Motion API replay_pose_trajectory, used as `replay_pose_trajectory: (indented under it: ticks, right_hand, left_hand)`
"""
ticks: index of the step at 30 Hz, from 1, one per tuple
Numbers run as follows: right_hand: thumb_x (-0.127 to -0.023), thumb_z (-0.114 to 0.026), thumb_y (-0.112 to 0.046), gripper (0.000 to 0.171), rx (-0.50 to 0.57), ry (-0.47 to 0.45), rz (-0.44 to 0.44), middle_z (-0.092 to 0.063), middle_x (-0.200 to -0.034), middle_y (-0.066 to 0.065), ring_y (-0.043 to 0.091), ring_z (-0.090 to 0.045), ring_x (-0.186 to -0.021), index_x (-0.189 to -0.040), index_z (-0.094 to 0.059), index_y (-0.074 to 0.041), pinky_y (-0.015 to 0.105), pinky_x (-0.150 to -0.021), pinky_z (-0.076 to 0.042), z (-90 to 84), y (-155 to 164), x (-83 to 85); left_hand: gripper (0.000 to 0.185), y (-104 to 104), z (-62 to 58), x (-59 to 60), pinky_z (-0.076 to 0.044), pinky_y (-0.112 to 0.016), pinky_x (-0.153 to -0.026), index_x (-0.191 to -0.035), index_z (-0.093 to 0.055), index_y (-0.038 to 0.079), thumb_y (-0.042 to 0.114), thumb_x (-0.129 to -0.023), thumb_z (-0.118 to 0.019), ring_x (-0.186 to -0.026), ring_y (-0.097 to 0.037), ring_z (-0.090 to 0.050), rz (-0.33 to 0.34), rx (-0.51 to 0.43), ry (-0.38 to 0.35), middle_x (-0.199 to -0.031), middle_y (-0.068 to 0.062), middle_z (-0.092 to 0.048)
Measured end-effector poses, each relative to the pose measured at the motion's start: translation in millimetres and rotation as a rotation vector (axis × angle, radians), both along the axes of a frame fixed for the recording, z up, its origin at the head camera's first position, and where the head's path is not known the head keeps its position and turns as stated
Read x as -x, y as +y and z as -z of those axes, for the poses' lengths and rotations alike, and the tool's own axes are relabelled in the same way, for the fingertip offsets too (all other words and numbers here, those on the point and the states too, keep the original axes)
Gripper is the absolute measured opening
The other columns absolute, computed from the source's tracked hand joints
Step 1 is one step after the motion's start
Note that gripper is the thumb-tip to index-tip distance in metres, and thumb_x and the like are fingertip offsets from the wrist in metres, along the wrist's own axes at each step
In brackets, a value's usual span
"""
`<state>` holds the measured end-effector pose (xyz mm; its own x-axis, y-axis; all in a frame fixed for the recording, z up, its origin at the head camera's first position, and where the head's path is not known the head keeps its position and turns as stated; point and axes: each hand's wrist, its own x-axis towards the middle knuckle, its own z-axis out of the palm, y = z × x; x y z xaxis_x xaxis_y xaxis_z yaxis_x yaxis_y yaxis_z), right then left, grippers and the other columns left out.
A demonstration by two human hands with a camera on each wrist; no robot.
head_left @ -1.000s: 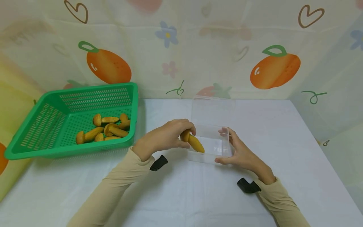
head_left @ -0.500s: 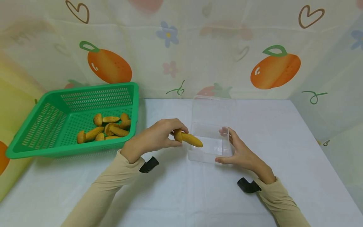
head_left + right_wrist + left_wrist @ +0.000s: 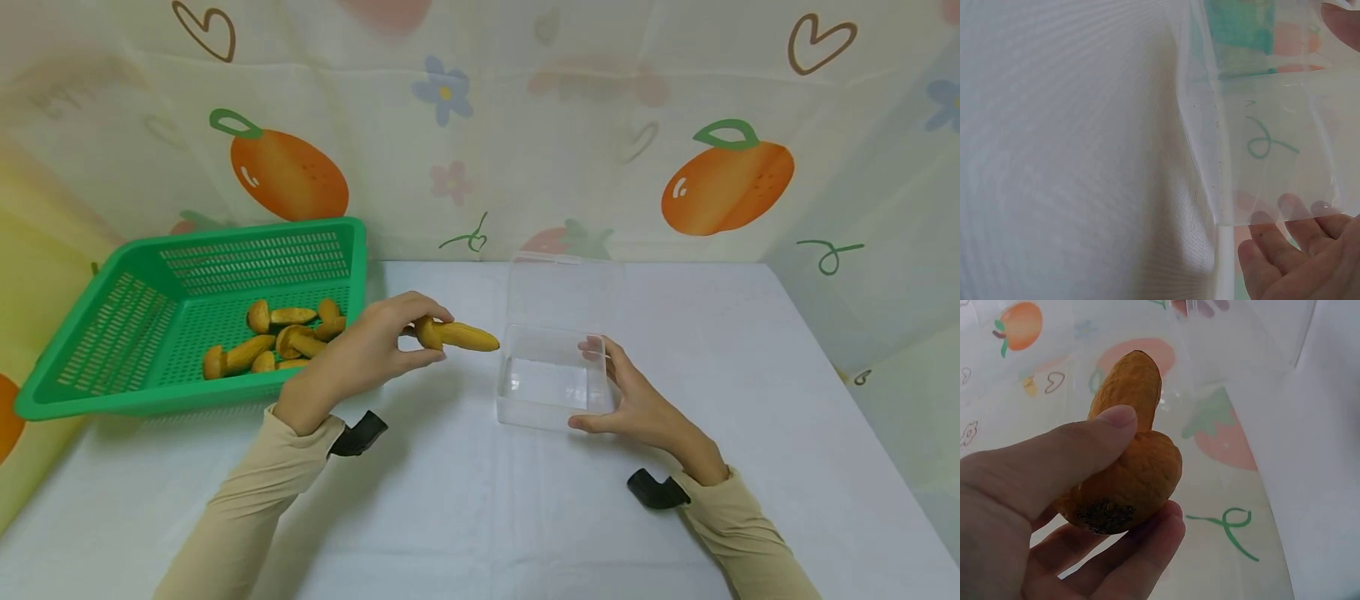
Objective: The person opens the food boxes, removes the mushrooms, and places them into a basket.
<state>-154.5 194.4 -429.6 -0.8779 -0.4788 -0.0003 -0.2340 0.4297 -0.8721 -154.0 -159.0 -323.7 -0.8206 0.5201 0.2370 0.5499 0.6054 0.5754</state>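
Head view: left hand point(image 3: 367, 354) pinches a mushroom-shaped biscuit point(image 3: 455, 335) w/ thumb and fingertips at its rounded cap end; the long golden stem sticks out to the right, past the fingers, in the air just left of the clear box point(image 3: 553, 379). Biscuit is matte, baked-looking, orange-brown. Box is thin see-through plastic, rectangular, nothing in it, lid point(image 3: 564, 292) hinged open and standing up at the back. Right hand point(image 3: 637, 407) holds the box's right side: fingers bent along the wall, thumb at the front corner. Green plastic basket point(image 3: 187, 317), slotted mesh walls, sits well left on the white tablecloth point(image 3: 480, 508) w/ more mushroom biscuits point(image 3: 281, 337) piled inside. Backdrop point(image 3: 480, 125) is printed w/ oranges, hearts, flowers; no readable writing.

Left wrist view: thumb point(image 3: 1072, 456) presses on top of the biscuit point(image 3: 1129, 462), fingers point(image 3: 1135, 556) cup under the cap. Surface is wrinkled, grainy, w/ a dark rough patch on the cap's underside. Stem points away from the palm.

Right wrist view: fingertips point(image 3: 1291, 250) lie against the box point(image 3: 1260, 125) wall, seen partly through the glossy plastic. Woven cloth point(image 3: 1072, 150) fills the left. Biscuit not in this view.
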Motion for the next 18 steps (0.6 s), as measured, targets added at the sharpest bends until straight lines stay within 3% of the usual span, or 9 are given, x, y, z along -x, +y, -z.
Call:
replay_pose_trajectory:
  ticks: [8, 14, 18]
  right_hand:
    - [-0.073, -0.089, -0.025, 0.110, 0.001, -0.015, 0.000, -0.029, -0.157, 0.012, 0.035, -0.020, -0.151, -0.153, -0.016, -0.008, 0.060, -0.122, -0.016, -0.7, 0, -0.8]
    - [-0.073, -0.089, -0.025, 0.108, 0.013, -0.015, 0.003, -0.030, -0.157, 0.011, 0.034, -0.022, -0.150, -0.152, -0.017, -0.010, 0.059, -0.123, -0.016, -0.2, -1, -0.6]
    - [-0.072, -0.089, -0.024, 0.108, 0.013, -0.015, 0.008, -0.031, -0.156, 0.011, 0.034, -0.022, -0.150, -0.152, -0.018, -0.010, 0.059, -0.123, -0.016, 0.5, -1, -0.2]
  left_hand:
    - [0.036, -24, -0.2, -1.8, -0.060, -0.040, -0.085, -0.113, -0.066, 0.004, 0.003, -0.080, -0.080, -0.087, -0.015, -0.062, -0.095, -0.028, 0.072, -0.107, -0.008, -0.068]
    - [0.037, -41, 2.5, -6.8, -0.060, -0.045, -0.085, -0.115, -0.066, 0.004, 0.004, -0.082, -0.080, -0.091, -0.018, -0.061, -0.214, -0.060, 0.066, -0.114, -0.010, -0.066]
    - [0.038, -53, 6.0, -10.6, -0.060, -0.039, -0.082, -0.119, -0.065, 0.004, 0.004, -0.083, -0.078, -0.094, -0.017, -0.060, -0.255, -0.086, 0.072, -0.115, -0.011, -0.065]
